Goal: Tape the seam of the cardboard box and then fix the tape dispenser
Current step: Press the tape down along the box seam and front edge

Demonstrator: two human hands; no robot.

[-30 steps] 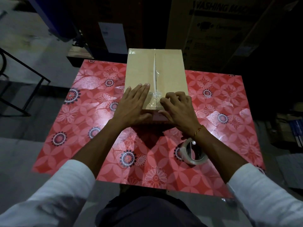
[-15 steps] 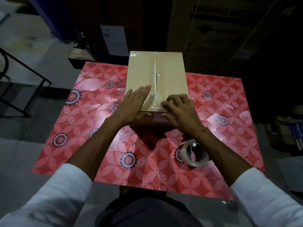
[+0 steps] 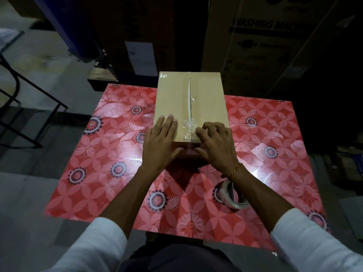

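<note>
Left hand lay spread flat on the box; right hand, fingers curled, pressed tape over the seam.

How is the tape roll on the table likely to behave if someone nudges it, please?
The tape roll seems tilted rather than flat, so it may tip or roll. It looks light, and the glossy tablecloth might let it slide.

The scene is dimly lit — glare is seen on the glossy red tablecloth, the background is lost in darkness, edges are bent by wide-angle distortion.
</note>
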